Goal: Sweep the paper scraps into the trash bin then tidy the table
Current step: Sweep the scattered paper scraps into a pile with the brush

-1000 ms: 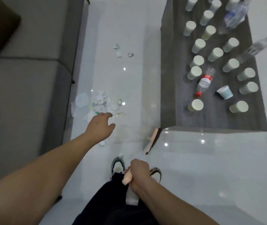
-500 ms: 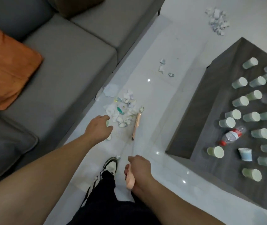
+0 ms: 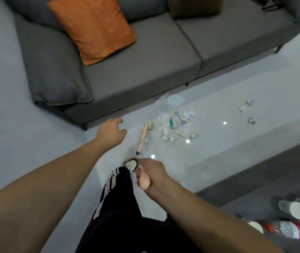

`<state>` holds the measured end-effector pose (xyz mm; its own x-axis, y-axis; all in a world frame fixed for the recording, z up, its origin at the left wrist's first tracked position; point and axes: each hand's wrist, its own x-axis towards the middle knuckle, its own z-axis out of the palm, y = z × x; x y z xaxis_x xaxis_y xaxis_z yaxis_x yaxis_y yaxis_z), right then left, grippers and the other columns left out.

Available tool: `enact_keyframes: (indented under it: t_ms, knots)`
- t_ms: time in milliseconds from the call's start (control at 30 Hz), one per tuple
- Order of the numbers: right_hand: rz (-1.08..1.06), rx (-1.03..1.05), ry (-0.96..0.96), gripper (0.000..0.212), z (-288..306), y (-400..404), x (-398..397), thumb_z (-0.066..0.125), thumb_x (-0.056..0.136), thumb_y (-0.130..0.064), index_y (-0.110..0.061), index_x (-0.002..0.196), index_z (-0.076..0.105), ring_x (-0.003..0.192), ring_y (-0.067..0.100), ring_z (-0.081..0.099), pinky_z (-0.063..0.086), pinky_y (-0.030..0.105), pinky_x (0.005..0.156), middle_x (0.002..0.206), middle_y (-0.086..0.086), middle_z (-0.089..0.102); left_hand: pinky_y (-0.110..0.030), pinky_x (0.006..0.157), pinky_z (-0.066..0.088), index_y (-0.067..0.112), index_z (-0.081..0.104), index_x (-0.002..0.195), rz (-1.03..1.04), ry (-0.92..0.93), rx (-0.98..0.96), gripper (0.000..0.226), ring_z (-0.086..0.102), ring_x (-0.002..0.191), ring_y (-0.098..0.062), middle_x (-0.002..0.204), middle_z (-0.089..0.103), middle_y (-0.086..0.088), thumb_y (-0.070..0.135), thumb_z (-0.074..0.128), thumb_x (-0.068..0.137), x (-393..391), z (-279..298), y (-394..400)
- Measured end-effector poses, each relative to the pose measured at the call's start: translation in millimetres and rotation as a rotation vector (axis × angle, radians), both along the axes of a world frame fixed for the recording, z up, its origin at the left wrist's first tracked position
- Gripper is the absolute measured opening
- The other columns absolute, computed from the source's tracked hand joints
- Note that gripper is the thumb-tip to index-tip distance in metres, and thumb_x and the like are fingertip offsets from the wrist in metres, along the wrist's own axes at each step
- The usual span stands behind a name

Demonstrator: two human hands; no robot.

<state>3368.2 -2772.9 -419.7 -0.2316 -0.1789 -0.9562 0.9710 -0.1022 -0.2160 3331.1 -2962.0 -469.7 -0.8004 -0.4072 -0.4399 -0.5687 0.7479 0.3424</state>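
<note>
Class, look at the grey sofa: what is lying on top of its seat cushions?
An orange cushion leans on the grey sofa, resting on the seat and against the backrest. A brownish cushion sits further right, cut off by the frame. Whatever lies beneath the orange one is hidden.

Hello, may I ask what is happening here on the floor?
A person is sweeping. The right hand grips the peach-coloured handle of a broom, whose head rests on the pale glossy floor just beside a pile of torn paper scraps in front of the grey sofa. The left hand hangs free, holding nothing. A few loose scraps lie apart. No trash bin is in view.
</note>
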Motion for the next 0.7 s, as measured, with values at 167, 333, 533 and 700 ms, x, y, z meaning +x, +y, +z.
enact_keyframes:
  t_ms: [167, 333, 533, 700]
  knots:
    - [0.347, -0.082, 0.011, 0.005, 1, 38, 43, 0.061, 0.092, -0.008, -0.004, 0.090, 0.057, 0.039, 0.014, 0.043, 0.033, 0.017, 0.033, 0.058, 0.008, 0.047, -0.034, 0.096, 0.041, 0.019, 0.052, 0.134, 0.161, -0.024, -0.016, 0.050, 0.051, 0.119, -0.029, 0.135, 0.053, -0.010, 0.034, 0.061, 0.088, 101, 12, 40]
    - [0.500, -0.174, -0.057, 0.008, -25, 49, 80, 0.059, 0.093, -0.009, -0.008, 0.093, 0.051, 0.042, 0.011, 0.036, 0.027, 0.019, 0.032, 0.062, 0.005, 0.042, -0.031, 0.090, 0.042, 0.019, 0.054, 0.133, 0.242, -0.010, -0.018, 0.049, 0.055, 0.114, -0.028, 0.130, 0.056, -0.010, 0.035, 0.061, 0.087, 165, 11, 49]
    - [0.577, -0.005, 0.006, 0.011, -64, 69, 103, 0.058, 0.091, -0.003, -0.008, 0.090, 0.049, 0.041, 0.009, 0.036, 0.023, 0.016, 0.033, 0.063, 0.007, 0.043, -0.031, 0.097, 0.038, 0.019, 0.052, 0.135, 0.269, -0.019, 0.054, 0.049, 0.051, 0.120, -0.027, 0.134, 0.053, -0.009, 0.035, 0.060, 0.089, 230, -9, 45]
    - [0.487, 0.169, 0.120, 0.009, -69, 95, 82, 0.063, 0.088, -0.002, -0.001, 0.092, 0.055, 0.041, 0.013, 0.040, 0.028, 0.017, 0.030, 0.063, 0.010, 0.048, -0.032, 0.095, 0.039, 0.019, 0.052, 0.134, 0.252, 0.000, 0.070, 0.048, 0.053, 0.116, -0.027, 0.132, 0.055, -0.008, 0.036, 0.060, 0.089, 252, -21, 41]
